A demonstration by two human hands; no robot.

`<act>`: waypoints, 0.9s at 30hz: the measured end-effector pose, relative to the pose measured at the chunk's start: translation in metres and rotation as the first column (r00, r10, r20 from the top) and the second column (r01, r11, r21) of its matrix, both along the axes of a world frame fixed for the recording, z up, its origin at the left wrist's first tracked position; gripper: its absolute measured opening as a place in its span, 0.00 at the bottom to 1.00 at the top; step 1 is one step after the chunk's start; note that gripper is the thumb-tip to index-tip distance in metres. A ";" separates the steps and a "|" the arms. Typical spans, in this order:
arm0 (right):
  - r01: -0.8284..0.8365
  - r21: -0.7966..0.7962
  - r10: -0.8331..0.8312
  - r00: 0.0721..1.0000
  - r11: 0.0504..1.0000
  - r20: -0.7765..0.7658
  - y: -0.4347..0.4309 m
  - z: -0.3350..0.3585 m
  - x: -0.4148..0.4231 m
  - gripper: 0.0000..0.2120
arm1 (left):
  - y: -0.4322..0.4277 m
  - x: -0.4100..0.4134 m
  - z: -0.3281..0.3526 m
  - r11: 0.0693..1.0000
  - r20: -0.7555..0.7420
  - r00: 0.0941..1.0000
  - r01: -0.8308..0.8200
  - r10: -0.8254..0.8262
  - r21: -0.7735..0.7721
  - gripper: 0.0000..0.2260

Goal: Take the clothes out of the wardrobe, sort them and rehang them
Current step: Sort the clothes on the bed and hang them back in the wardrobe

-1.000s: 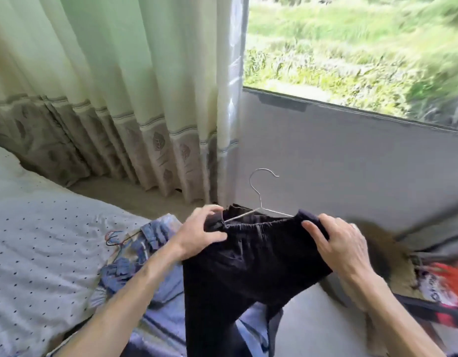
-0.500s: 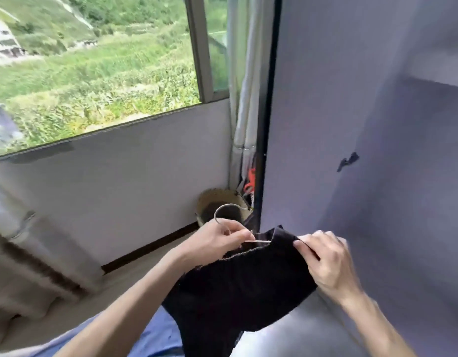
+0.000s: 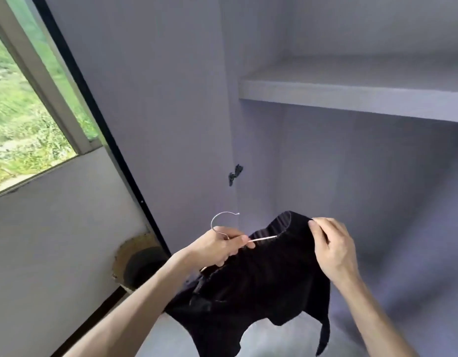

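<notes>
Holding the black garment (image 3: 261, 279) on its wire hanger (image 3: 262, 238) before the open wardrobe (image 3: 326, 176): your left hand (image 3: 220, 247) fingers clamp the hanger neck, your right hand (image 3: 331, 249) pinches the cloth's top edge. Soft, light, limp (probably slides on wire); carry by the hook.

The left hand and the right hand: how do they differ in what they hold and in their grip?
The left hand grips the wire hanger just below its hook; the right hand pinches the black garment at its waistband. The left hand closes fully round the wire; the right hand only nips the cloth's edge. Both hold up the same garment.
</notes>
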State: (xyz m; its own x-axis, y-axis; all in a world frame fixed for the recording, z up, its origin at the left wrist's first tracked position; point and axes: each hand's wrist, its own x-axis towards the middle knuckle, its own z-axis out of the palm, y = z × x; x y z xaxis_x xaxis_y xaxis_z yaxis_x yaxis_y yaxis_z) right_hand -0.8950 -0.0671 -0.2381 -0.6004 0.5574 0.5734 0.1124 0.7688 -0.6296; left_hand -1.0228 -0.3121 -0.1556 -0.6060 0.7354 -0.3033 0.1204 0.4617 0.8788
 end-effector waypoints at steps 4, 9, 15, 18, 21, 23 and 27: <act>-0.029 -0.053 0.041 0.968 0.998 0.247 0.015 0.014 -0.007 0.10 | 0.028 -0.013 0.005 1.000 0.045 0.999 0.019 -0.020 0.024 0.13; 0.106 -0.079 -0.058 0.886 0.991 0.461 0.024 0.040 -0.013 0.19 | 0.067 -0.032 0.030 0.993 0.129 0.991 -0.044 0.030 0.110 0.10; 0.025 -0.375 0.159 0.878 0.927 0.451 -0.030 0.058 0.006 0.14 | 0.115 -0.035 0.051 0.968 0.354 0.934 -0.121 0.037 0.218 0.12; -0.079 -0.502 0.362 0.789 0.861 0.496 -0.056 0.058 0.016 0.22 | 0.134 -0.035 0.046 0.977 0.363 0.932 -0.095 0.020 0.189 0.12; -0.112 -0.566 0.454 0.730 0.817 0.510 -0.069 0.057 0.018 0.24 | 0.148 -0.032 0.036 0.985 0.365 0.931 -0.079 0.018 0.153 0.12; -0.088 -0.552 0.422 0.746 0.829 0.515 -0.073 0.059 0.017 0.22 | 0.154 -0.026 0.031 0.987 0.380 0.925 -0.081 0.023 0.139 0.13; -0.007 -0.447 0.305 0.742 0.894 0.598 -0.073 0.055 0.014 0.18 | 0.165 -0.018 0.025 0.981 0.418 0.908 -0.111 0.034 0.161 0.12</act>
